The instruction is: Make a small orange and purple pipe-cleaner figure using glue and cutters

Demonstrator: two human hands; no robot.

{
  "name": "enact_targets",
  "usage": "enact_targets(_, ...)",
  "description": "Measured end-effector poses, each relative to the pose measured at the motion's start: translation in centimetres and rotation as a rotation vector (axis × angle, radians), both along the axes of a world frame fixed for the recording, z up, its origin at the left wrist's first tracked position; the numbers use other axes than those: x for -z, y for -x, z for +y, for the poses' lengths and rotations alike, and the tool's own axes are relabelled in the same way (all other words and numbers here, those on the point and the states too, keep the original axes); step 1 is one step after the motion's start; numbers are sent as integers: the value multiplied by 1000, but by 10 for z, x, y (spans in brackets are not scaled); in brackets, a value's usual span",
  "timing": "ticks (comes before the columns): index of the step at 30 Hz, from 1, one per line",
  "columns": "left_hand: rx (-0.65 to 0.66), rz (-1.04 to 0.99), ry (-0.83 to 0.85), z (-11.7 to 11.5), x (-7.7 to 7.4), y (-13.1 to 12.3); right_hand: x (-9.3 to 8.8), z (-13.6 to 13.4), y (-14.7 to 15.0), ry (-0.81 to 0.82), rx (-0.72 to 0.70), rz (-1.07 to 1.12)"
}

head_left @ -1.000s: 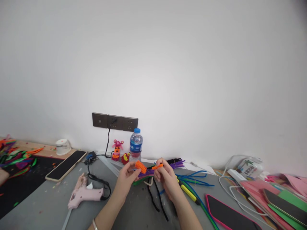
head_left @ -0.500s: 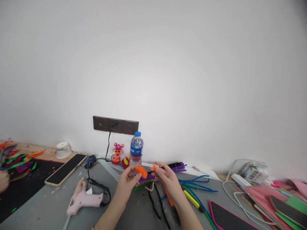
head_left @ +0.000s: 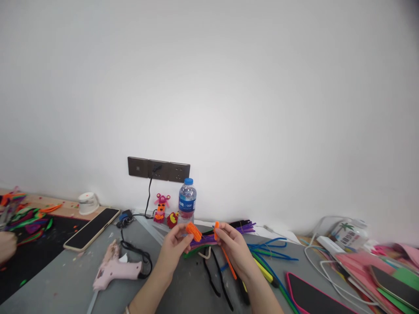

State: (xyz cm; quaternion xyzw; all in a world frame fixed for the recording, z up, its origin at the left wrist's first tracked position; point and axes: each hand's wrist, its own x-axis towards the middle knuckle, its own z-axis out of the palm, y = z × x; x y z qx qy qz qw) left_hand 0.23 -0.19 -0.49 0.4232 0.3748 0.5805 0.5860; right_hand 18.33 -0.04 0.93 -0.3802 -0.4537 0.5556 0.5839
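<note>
My left hand (head_left: 175, 245) pinches an orange coil of pipe cleaner (head_left: 194, 231) between thumb and fingertips. My right hand (head_left: 234, 251) grips the straight orange tail of the same pipe cleaner (head_left: 229, 261), which hangs down past my palm toward the table. Both hands hover just above a pile of purple, green and black pipe cleaners (head_left: 229, 231) on the grey table (head_left: 65, 283).
A pink glue gun (head_left: 114, 268) with black cord lies left of my hands. A phone (head_left: 92, 229), a water bottle (head_left: 187, 201), small craft figures (head_left: 161, 208) and a wall socket (head_left: 158, 169) stand behind. Blue and green pipe cleaners (head_left: 271, 250), another phone (head_left: 314, 296), cables and coloured sheets lie right. Another person's hand (head_left: 6, 246) is at far left.
My right hand has turned the orange pipe cleaner's free end from pointing sideways to hanging downward. The view has shifted slightly.
</note>
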Motion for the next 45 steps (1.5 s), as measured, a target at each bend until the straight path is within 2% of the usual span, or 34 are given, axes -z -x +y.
enact_targets(5, 40, -99, 74, -6, -12, -2, -5, -5, 3, -46, -116, 37)
enact_targets(9, 92, -159, 132, -7, -14, 0, -9, -9, 3, -77, -196, -2)
enact_targets(15, 131, -184, 142, -5, -12, 2, -11, -11, -2, -100, -183, -140)
enact_targets(23, 170, -245, 195, -8, -14, 3, -22, -15, -6, -69, -193, -102)
enact_targets(30, 223, -226, 211, -10, -16, 2, -21, -14, -15, -96, -70, -238)
enact_targets(35, 273, -171, 234, -11, -15, 1, -27, -18, -17, -142, -173, -281)
enact_targets(38, 299, -140, 227, -11, -15, 0, -28, -20, -16, -116, -241, -281)
enact_targets(45, 334, -98, 195, -13, -14, 0, -30, -21, -12, -71, -268, -286)
